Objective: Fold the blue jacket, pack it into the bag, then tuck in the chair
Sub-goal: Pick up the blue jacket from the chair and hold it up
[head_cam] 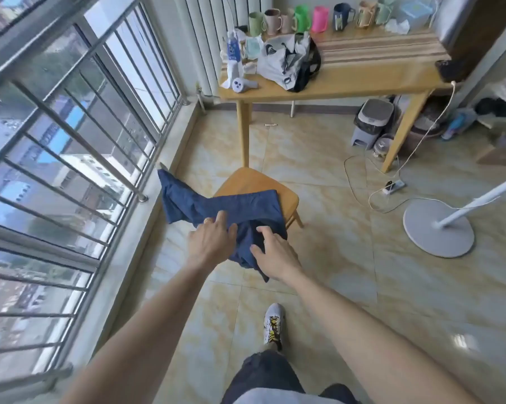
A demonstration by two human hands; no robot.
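The blue jacket (240, 205) lies spread over the seat of a wooden chair (286, 196), one sleeve hanging off to the left toward the window ledge. My left hand (211, 240) rests on the jacket's near left part, fingers spread and pressing the cloth. My right hand (275, 252) sits on the near right part, where the fabric bunches and hangs off the seat's front. Whether either hand pinches the cloth is unclear. The white and black bag (286, 61) lies open on the wooden table (362, 80) beyond the chair.
Several mugs, a bottle (234, 52) and a small fan (243, 84) stand on the table. A fan stand base (438, 228) and a cable with a power strip (393, 186) lie on the floor at right. A barred window (71, 158) lines the left.
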